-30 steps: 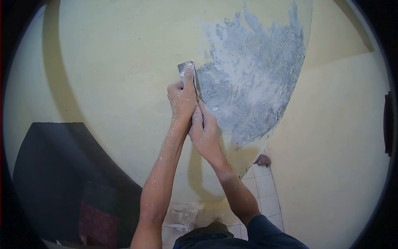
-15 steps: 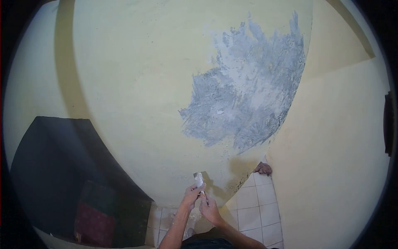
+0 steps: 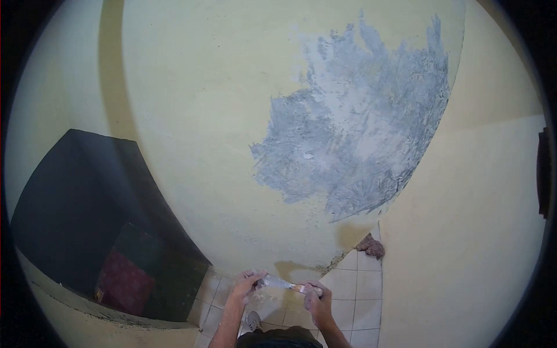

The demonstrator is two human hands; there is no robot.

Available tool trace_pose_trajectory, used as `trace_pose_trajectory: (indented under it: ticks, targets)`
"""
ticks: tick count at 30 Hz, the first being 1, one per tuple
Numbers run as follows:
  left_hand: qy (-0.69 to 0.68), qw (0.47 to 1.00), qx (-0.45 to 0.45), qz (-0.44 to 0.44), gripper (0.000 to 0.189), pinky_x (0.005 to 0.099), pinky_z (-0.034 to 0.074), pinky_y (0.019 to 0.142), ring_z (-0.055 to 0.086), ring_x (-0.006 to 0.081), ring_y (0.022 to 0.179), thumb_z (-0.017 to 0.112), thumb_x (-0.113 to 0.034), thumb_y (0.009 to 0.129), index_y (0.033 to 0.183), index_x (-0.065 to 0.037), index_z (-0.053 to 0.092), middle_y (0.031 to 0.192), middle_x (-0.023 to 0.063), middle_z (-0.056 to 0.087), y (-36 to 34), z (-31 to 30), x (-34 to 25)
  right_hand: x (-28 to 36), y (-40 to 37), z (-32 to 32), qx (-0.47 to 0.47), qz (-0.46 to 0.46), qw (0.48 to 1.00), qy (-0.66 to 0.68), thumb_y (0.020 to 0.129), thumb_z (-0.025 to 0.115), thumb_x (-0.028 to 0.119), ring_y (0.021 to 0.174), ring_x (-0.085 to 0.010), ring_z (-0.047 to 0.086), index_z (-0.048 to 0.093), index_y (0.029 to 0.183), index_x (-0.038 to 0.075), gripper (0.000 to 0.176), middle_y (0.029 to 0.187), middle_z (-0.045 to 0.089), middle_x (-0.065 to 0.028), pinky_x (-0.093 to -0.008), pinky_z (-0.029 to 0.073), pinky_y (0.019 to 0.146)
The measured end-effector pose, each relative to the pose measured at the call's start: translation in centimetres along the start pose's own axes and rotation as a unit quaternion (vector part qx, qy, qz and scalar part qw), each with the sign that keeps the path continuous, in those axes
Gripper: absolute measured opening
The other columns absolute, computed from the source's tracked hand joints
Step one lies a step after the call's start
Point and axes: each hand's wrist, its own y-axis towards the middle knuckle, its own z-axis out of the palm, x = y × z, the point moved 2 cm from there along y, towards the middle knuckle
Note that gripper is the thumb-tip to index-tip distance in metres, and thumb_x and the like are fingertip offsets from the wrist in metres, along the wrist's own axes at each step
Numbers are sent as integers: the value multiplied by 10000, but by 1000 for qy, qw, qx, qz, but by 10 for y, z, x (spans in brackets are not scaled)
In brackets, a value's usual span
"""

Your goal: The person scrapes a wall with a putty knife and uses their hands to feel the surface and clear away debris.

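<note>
A putty knife (image 3: 278, 282) lies roughly level between my two hands, low in the view. My right hand (image 3: 317, 301) is wrapped round its handle. At the blade end, my left hand (image 3: 248, 282) has its fingers closed on the whitish blade. Pale residue marks the fingers of both hands. Beyond them rises a pale yellow wall (image 3: 191, 174) with a large, rough grey-white patch (image 3: 348, 127) on its right part.
A brownish crumpled cloth (image 3: 371, 246) lies in the corner on the white tiled floor (image 3: 339, 284). A dark opening (image 3: 75, 191) with a red mat (image 3: 125, 282) is at the left. A shoe (image 3: 253, 320) shows below my hands.
My hands have moved lower and farther apart. The putty knife has turned from pointing up to lying nearly level, its blade toward my left hand. The view has shifted.
</note>
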Motion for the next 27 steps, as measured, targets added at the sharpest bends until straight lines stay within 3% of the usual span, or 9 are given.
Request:
trace_pose_trajectory:
  ticks: [4, 7, 10, 13, 18, 21, 22, 25, 27]
  targets:
    - [-20, 999, 28, -4, 150, 227, 367, 541, 519, 74, 618, 739, -192, 832, 812, -55, 680, 722, 9, 629, -19, 58, 17, 6, -9, -52, -47, -56, 996, 41, 971, 507, 202, 491, -33, 378, 646, 976, -28, 269, 604, 435, 46, -205, 296, 438]
    - [23, 996, 81, 0, 172, 216, 371, 562, 511, 67, 632, 723, -206, 849, 850, -37, 689, 727, 0, 627, -33, 96, 7, 18, 1, -83, -90, -143, 984, 65, 968, 513, 248, 545, -47, 412, 627, 985, -45, 316, 662, 469, 31, -217, 337, 476]
    - [36, 993, 108, -29, 165, 215, 362, 554, 495, 49, 608, 705, -227, 862, 807, -72, 684, 725, -22, 618, -45, 123, 0, 25, 14, -99, -57, -155, 974, 158, 967, 479, 240, 615, -93, 503, 601, 1058, -34, 313, 765, 501, -15, -232, 387, 514]
    - [97, 987, 122, -46, 181, 208, 357, 554, 496, 43, 613, 703, -243, 864, 835, -65, 690, 716, -30, 615, -56, 130, -1, 40, 12, -109, 2, -120, 979, 165, 961, 528, 244, 626, -101, 505, 597, 1066, -50, 319, 802, 519, -26, -258, 407, 513]
    - [93, 994, 58, -6, 197, 218, 358, 555, 496, 59, 614, 729, -222, 843, 873, -28, 710, 713, -8, 626, -45, 96, 9, 26, -5, -112, 73, -3, 997, -26, 869, 598, 152, 714, -165, 627, 536, 1230, -33, 410, 854, 570, -58, -287, 540, 636]
    - [204, 976, 77, 24, 177, 229, 367, 539, 495, 64, 583, 746, -213, 820, 832, -38, 717, 676, -3, 620, -27, 73, -9, 8, -7, -84, 201, 69, 974, -76, 874, 588, 143, 714, -160, 632, 512, 1281, -14, 443, 861, 578, -64, -245, 530, 620]
    - [253, 963, 85, 36, 169, 234, 372, 534, 495, 66, 573, 752, -208, 812, 818, -42, 719, 664, -1, 618, -21, 65, -17, 15, -11, -61, 221, 94, 968, -74, 934, 528, 177, 627, -115, 580, 485, 1329, 14, 429, 803, 559, -34, -213, 483, 551]
    - [240, 954, 131, 127, 172, 240, 382, 519, 497, 65, 561, 749, -208, 806, 792, -40, 715, 634, -3, 606, -9, 59, -48, -3, 5, -18, 310, 189, 926, -106, 995, 442, 208, 543, -75, 480, 469, 1351, 29, 400, 743, 525, 4, -217, 417, 496]
    - [189, 969, 46, 149, 173, 238, 386, 520, 503, 67, 563, 730, -210, 822, 787, -42, 712, 629, -4, 601, 4, 20, -75, 2, 19, 7, 313, 144, 927, -151, 1023, 387, 232, 508, -60, 394, 480, 1338, 27, 388, 709, 491, 26, -222, 359, 466]
